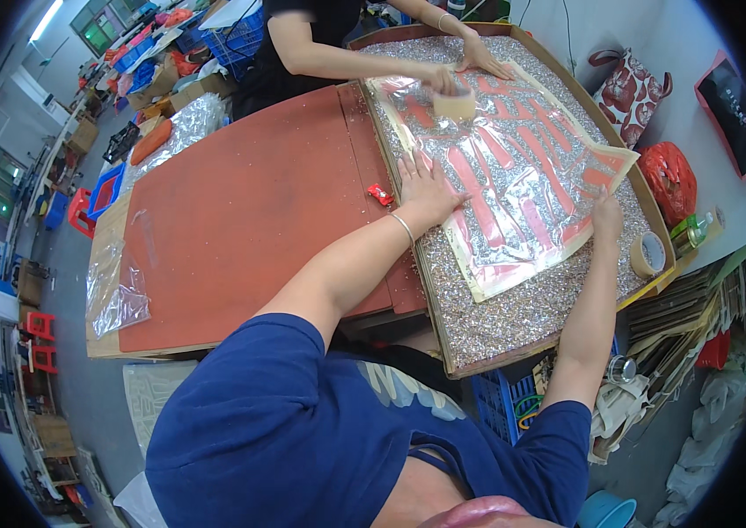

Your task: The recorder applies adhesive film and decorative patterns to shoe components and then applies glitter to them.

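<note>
A clear glossy sheet with coral-pink strip shapes and a cream taped border (527,207) lies over a shallow wooden-rimmed tray (470,345) filled with small glittering pieces. My left hand (428,189) rests on the sheet's left edge, fingers spread, palm down. At the right edge, near a raised corner, my right hand (606,214) is closed on the border; its fingertips are partly hidden. Across the tray, a co-worker's hand (448,81) is at a wide tape roll (455,106) on the sheet, and their other hand (483,57) lies at the far edge.
A reddish-brown board (241,220) adjoins the tray on the left, with a small red object (379,194) near its edge. Another tape roll (647,253) sits at the tray's right rim. Beyond are a red plastic bag (668,183), stacked boards (698,299) and a blue crate (496,407) below.
</note>
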`<state>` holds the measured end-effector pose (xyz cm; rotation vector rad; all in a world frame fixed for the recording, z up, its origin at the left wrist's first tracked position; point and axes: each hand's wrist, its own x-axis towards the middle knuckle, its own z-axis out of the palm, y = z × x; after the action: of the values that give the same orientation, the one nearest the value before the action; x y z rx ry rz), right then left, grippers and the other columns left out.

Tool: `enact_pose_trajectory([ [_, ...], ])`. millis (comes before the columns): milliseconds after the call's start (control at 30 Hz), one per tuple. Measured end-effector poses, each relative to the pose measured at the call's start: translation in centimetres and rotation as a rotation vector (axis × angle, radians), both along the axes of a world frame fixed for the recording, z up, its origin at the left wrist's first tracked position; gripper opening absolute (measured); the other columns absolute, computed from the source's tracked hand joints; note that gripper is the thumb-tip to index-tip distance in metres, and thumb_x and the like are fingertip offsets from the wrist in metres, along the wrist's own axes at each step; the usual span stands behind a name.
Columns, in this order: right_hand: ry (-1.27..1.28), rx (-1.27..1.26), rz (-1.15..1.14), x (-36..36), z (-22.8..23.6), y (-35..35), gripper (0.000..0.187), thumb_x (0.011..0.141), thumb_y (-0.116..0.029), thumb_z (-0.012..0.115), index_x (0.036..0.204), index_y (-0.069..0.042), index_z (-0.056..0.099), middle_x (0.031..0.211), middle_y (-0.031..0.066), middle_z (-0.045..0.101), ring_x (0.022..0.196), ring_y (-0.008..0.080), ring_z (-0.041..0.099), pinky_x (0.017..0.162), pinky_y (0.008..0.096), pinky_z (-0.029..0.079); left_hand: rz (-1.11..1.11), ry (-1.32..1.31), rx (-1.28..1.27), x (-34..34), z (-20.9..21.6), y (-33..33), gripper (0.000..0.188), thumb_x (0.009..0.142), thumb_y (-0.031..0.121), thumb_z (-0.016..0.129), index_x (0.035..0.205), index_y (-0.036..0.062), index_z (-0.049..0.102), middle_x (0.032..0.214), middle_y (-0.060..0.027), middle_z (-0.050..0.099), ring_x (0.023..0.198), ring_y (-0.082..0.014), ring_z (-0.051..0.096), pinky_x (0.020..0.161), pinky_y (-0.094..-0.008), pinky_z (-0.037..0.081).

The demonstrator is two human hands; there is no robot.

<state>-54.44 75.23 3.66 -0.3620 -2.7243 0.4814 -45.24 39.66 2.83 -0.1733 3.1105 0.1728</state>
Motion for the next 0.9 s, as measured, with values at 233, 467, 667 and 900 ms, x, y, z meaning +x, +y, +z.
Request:
enact_pose_trajectory([
  [233,0.028,-0.004,0.023,-0.1,-0.1,0.8,0.058,0.096,-0.042,0.036,0.091,0.007,0.065,0.092,0.0309,0.063,0.09,0.0463,0.061,0.08,0.0515,0.047,0.058,0.029,0.094,-4.7,-1.5,-1.8,0.105,0.082,0.074,0.037,0.144,-0.0081,0.014,0.149,-0.034,0.004,0.14,-0.0456,-0.004,0.112,-0.0526,-0.005],
  [467,0.002,-0.011,-0.012,0.0,0.5,0.7,0.058,0.097,-0.043,0.035,0.091,0.007,0.065,0.093,0.0311,0.063,0.091,0.0471,0.06,0.081,0.0515,0.046,0.111,0.092,0.088,-8.8,-1.5,-4.5,0.112,0.081,0.076,0.033,0.14,-0.0165,0.012,0.15,-0.0309,0.008,0.142,-0.0394,0.002,0.113,-0.0502,-0.004],
  [667,0.009,-0.014,-0.037,-0.4,-0.3,1.3,0.06,0.097,-0.044,0.034,0.092,0.007,0.065,0.095,0.0314,0.063,0.093,0.0466,0.06,0.082,0.0515,0.046,0.103,-0.01,0.171,-9.1,0.0,-4.3,0.11,0.083,0.076,0.031,0.138,-0.0186,0.019,0.148,-0.0336,0.012,0.141,-0.0432,0.006,0.114,-0.0489,0.0],
  [900,-0.048,0.0,-0.046,-1.4,-1.3,3.1,0.06,0.098,-0.044,0.031,0.1,0.007,0.062,0.1,0.0302,0.062,0.096,0.0451,0.06,0.084,0.0511,0.046,-0.116,-0.078,0.219,-4.1,0.5,0.8,0.107,0.082,0.076,0.034,0.135,-0.0168,0.031,0.145,-0.0359,0.019,0.14,-0.0458,0.009,0.113,-0.0511,0.006],
])
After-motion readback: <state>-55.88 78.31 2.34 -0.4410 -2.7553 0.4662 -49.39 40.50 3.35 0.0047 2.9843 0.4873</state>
